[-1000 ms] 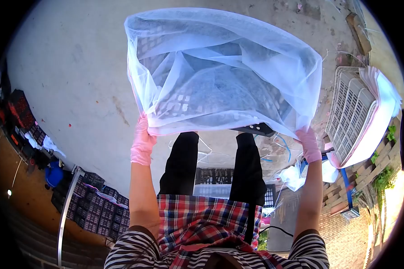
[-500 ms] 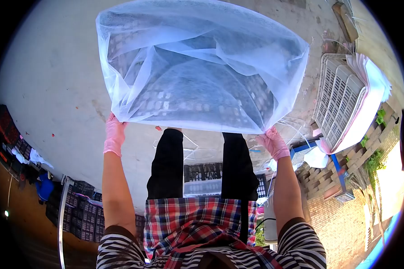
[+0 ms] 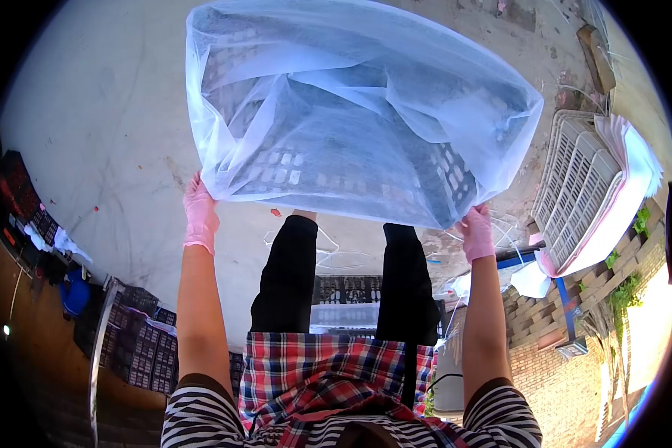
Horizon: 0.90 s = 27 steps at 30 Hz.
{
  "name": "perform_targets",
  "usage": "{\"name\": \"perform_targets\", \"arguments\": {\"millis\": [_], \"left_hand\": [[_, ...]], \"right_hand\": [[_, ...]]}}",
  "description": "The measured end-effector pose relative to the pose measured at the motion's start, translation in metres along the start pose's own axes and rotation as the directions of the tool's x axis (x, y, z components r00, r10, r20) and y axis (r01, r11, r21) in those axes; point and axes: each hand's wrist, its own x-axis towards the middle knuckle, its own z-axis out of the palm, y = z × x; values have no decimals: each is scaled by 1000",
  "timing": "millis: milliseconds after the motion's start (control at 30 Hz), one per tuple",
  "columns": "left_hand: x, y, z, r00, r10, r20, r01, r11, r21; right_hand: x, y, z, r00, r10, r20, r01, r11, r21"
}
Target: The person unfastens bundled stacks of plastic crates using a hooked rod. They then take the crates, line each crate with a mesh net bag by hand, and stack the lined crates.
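Head view: translucent plastic liner spread over slotted crate, held out ahead above concrete floor. Left hand: gloved fingers closed at near left corner. Right hand: fingers curled closed at near right corner; cannot tell whether either grips crate beneath. Liner looks light, limp, slippery, easily torn; crate probably stiff. Best hold: rim corners, film and crate together.

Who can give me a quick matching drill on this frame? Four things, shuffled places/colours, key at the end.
Things:
1. liner
2. gloves
3. trousers
4. grey crate

Places or colours:
A. black
B. at the right side of the picture
C. translucent, held in both hands
D. pink

Pairs: 1-C, 2-D, 3-A, 4-B
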Motion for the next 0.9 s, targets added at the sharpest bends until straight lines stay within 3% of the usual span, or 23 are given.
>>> {"name": "perform_targets", "arguments": {"millis": [33, 67, 100, 133, 167, 200, 267, 333, 367, 433, 467, 533, 567, 600, 633, 667, 700, 733, 767, 800, 867, 900], "left_hand": [[-18, 27, 8, 953, 263, -152, -252, 964, 84], [-33, 47, 21, 816, 512, -269, -471, 858, 203], [-44, 57, 46, 814, 516, -267, -476, 856, 203], [-57, 64, 83, 739, 674, -21, -594, 666, 451], [-60, 68, 123, 632, 733, 250, -692, 390, 607], [-54, 69, 149, 523, 677, 517, -744, 67, 665], [26, 51, 207, 733, 545, 406, -577, 184, 795], [84, 8, 247, 767, 455, 453, -548, 96, 831], [97, -12, 253, 763, 456, 458, -554, 95, 827], [104, -31, 270, 810, 372, 452, -393, -228, 891], [94, -33, 270, 809, 371, 457, -408, -206, 889], [73, -11, 268, 811, 334, 480, -478, -96, 873], [50, 4, 267, 804, 353, 479, -485, -79, 871], [23, 23, 264, 834, 275, 478, -467, -109, 878], [-1, 39, 257, 861, 195, 470, -450, -142, 882], [-19, 50, 244, 768, 180, 615, -601, -132, 788], [-42, 55, 231, 658, 291, 695, -726, 0, 688], [-64, 56, 223, 637, 404, 656, -763, 210, 611], [-86, 66, 214, 710, 340, 616, -704, 378, 602], [-108, 76, 204, 775, 273, 570, -615, 532, 582], [-125, 66, 180, 663, 415, 624, -739, 497, 454], [-124, 59, 174, 674, 424, 605, -731, 503, 461]], "right_hand": [[-12, -17, -2, 959, -276, -57, 275, 961, -26], [-22, -32, 10, 909, -409, -84, 407, 913, -39], [-33, -48, 22, 839, -533, -109, 530, 846, -60], [-51, -60, 70, 719, -675, 166, 678, 628, -382], [-59, -73, 121, 577, -671, 466, 772, 260, -580], [-52, -81, 151, 466, -507, 726, 775, -162, -611], [38, -69, 190, 371, -394, 841, 680, -502, -535], [129, -74, 181, 608, -549, 573, 260, -544, -798], [168, -65, 176, 609, -554, 567, 254, -542, -801], [220, -65, 165, 677, -485, 554, -14, -761, -648], [197, -77, 168, 678, -488, 550, -37, -770, -637], [91, -127, 206, 882, -147, 449, 245, -670, -701], [37, -152, 207, 791, -143, 595, 490, -436, -755], [-10, -174, 207, 667, -184, 722, 702, -168, -692], [-38, -192, 201, 464, -477, 747, 814, -104, -572], [-60, -211, 195, 225, -723, 653, 905, -93, -415], [-74, -249, 189, 12, -878, 479, 877, -221, -427], [-76, -285, 190, -147, -921, 360, 815, -319, -483], [-79, -321, 190, -301, -926, 227, 734, -377, -566], [-76, -348, 200, -389, -902, 186, 636, -409, -654], [-44, -380, 229, -445, -693, 567, 302, -712, -633], [-28, -386, 246, -95, -745, 661, 404, -635, -658]]}}
